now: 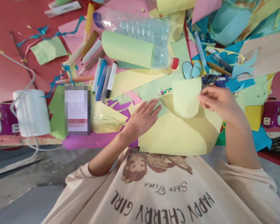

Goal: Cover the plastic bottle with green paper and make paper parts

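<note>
My left hand [146, 116] lies flat with fingers stretched out, over the edge of a large pale yellow sheet [177, 137] and purple paper scraps. In my right hand [220, 101] a small pale green paper piece [186, 98] with rounded lower corners is pinched at its right edge. This piece is raised over the yellow sheet and casts a shadow on it. Just beyond my right fingers lies a dark blue hot glue gun [218, 80]. Light blue paper cut-outs [191, 70] with dark outlines rest near it.
A plastic bottle [140, 28] and a second bottle wrapped in green paper [128, 49] lie at the back. Several markers [104, 77] are left of centre. A blurred-out rectangular object [77, 109] and a white box with a cord [32, 113] sit left. Paper scraps [231, 21] fill the right.
</note>
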`<state>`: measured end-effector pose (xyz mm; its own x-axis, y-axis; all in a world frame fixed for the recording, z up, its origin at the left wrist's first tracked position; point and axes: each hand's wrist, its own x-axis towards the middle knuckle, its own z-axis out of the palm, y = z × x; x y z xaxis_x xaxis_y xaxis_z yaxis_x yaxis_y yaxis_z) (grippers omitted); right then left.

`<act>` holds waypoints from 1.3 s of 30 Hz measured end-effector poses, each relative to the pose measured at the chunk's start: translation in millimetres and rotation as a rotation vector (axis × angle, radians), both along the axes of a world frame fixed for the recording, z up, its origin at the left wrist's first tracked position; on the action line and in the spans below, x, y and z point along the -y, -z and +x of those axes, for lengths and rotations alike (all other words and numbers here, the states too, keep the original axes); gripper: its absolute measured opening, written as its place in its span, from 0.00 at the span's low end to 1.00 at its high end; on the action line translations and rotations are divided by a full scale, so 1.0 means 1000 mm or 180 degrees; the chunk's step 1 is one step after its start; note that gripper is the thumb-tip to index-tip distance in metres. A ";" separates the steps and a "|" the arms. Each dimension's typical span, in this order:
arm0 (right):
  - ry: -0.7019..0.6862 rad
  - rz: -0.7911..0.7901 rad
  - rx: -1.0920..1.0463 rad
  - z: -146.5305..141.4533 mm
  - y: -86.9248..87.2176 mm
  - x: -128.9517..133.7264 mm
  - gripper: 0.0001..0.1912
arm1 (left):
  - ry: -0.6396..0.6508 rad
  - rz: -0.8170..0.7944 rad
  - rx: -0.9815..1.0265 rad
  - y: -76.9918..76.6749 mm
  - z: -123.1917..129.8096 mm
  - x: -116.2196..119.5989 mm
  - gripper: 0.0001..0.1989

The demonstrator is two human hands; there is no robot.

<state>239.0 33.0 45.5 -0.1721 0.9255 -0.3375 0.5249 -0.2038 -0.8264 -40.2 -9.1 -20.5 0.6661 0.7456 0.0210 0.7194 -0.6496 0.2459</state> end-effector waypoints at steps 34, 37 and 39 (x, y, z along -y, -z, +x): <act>-0.1917 0.1815 0.1951 -0.053 0.067 0.065 0.34 | 0.0109 0.0050 0.0167 0.008 -0.006 0.010 0.26; -0.1917 0.1786 0.1898 -0.051 0.067 0.066 0.34 | 0.0076 0.0013 0.0214 0.009 -0.008 0.007 0.26; -0.1921 0.1802 0.1899 -0.051 0.067 0.067 0.34 | 0.0058 0.0015 0.0198 0.010 -0.009 0.006 0.27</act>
